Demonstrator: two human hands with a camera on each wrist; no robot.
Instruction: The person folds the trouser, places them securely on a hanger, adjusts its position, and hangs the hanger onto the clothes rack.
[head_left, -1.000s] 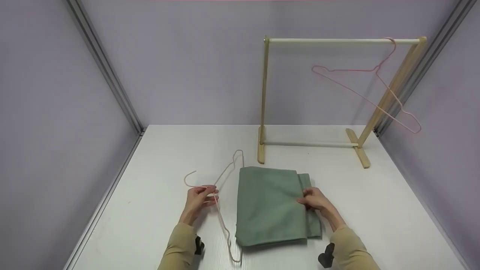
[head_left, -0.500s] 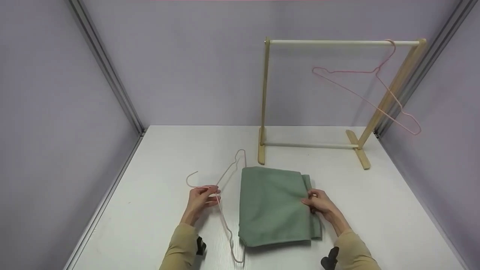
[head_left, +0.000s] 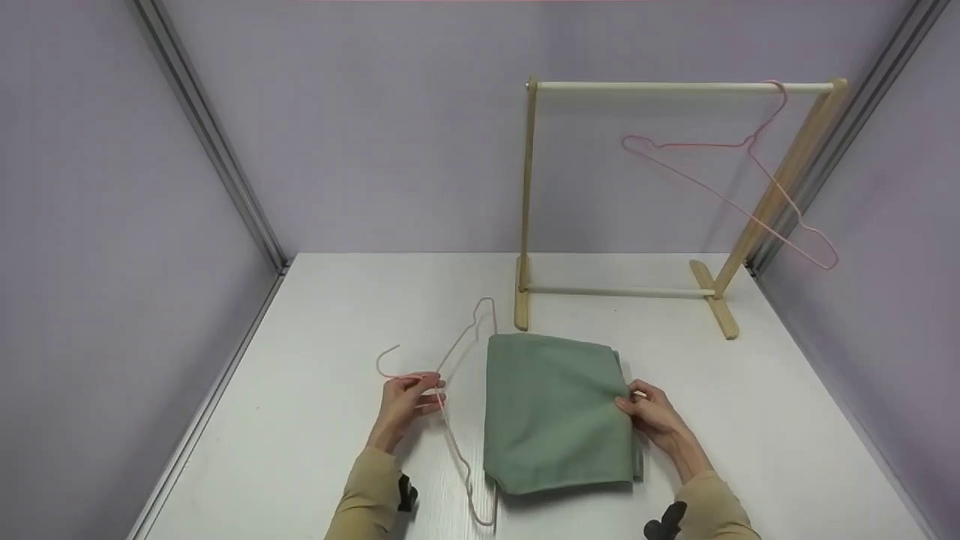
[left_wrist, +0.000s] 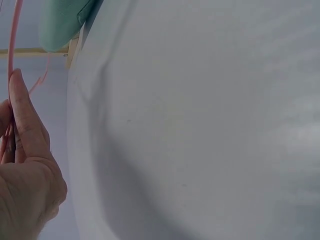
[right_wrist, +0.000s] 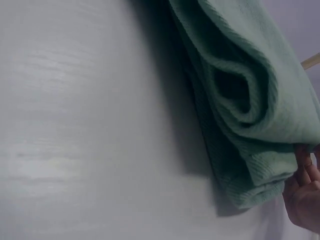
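My left hand pinches a pink wire hanger just below its hook, which points left. In the left wrist view the hanger's wire rises between thumb and fingers. A folded green cloth lies over the hanger's bottom bar and hides most of that bar. My right hand pinches the right edge of the cloth's upper layer, thumb on top. Seen from the right wrist, the cloth shows several looped layers at its near end, with the fingers at its far side.
Behind the cloth stands a wooden rack with a white top rail. Another pink hanger hangs bare near the rail's right end. Panel walls enclose the white table at the back and both sides.
My right hand has drawn the cloth's upper layer to the right, so it now covers most of the lower layer. The left hand and hanger have shifted slightly right.
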